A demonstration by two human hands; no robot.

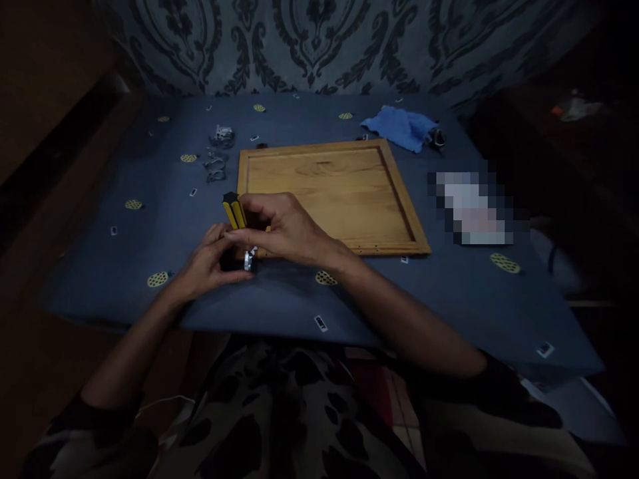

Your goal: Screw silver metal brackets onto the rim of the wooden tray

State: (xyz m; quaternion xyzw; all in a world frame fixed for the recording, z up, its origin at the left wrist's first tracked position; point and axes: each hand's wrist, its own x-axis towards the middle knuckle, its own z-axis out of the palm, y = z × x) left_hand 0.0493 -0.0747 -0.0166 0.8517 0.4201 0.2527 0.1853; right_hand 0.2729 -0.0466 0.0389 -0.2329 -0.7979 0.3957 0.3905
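Note:
A wooden panel with a raised frame (319, 199) lies on the blue patterned cloth. At its near left corner, my right hand (284, 229) is closed round a yellow and black screwdriver handle (234, 211), which stands roughly upright. Just below and to the left, my left hand (212, 263) pinches a small silver metal hinge (248, 259) against the panel's near edge. The screwdriver's tip is hidden behind my fingers.
Several metal hinges (215, 166) lie beyond the panel's left side, with more metal pieces (222, 136) behind them. A blue cloth (402, 128) lies at the back right, beside a small dark object (438, 138). A pixelated item (474, 209) is at the right.

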